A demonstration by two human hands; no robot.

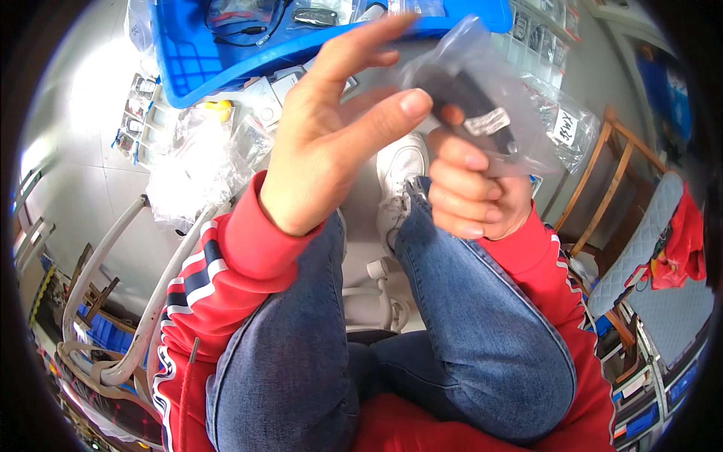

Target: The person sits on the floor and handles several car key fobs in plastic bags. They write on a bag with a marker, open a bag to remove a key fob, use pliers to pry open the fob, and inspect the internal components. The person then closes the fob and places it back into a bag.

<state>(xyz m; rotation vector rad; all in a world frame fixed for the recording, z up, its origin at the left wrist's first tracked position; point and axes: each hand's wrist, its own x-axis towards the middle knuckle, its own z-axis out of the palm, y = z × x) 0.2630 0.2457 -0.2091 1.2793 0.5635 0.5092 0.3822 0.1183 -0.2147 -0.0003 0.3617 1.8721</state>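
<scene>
My right hand (474,184) holds up a clear plastic bag (527,98), with its fingers curled at the bag's lower side. Inside the bag is a dark, long object with a small white label (488,121); its exact kind I cannot make out. My left hand (324,128) is raised just left of the bag, fingers stretched and spread, with nothing in it. Its thumb tip overlaps the bag's left edge in the picture, and whether they touch I cannot tell. Some of its fingers are blurred.
Ahead stands a blue plastic crate (181,79) holding a black cable (252,34) and bagged parts. Crumpled clear bags (196,166) lie on the left. A labelled clear bag (568,132) lies at the right, near a wooden chair frame (599,196). White metal chair tubing (154,301) is at my left.
</scene>
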